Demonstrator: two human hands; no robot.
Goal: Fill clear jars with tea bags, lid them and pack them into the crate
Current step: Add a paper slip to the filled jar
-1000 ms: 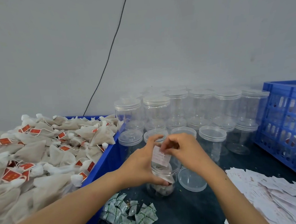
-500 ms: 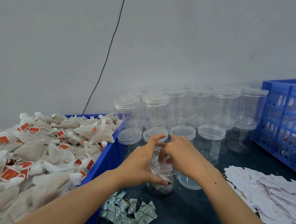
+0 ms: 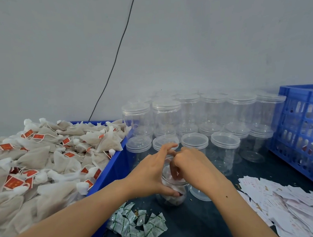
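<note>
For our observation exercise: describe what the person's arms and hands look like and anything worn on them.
Both forearms are bare, with no sleeves in view. The left hand and right hand wear no gloves, rings or watch. A small dark mark sits on the right forearm.

Clear, glossy plastic jar (image 3: 172, 192) at centre, its wall smooth and see-through; behind it, lidded jars (image 3: 225, 145) of the same shiny plastic. Left of the jar, a blue moulded plastic bin (image 3: 114, 168) heaped with matt, woven-looking fabric tea bags (image 3: 44, 161) bearing red paper tags. Right of it, a blue latticed plastic crate (image 3: 303, 127) and loose white paper slips (image 3: 285, 205). In front, small sachets (image 3: 138, 227), possibly paper, slightly sheened. Dark matt tabletop (image 3: 204, 223)
</note>
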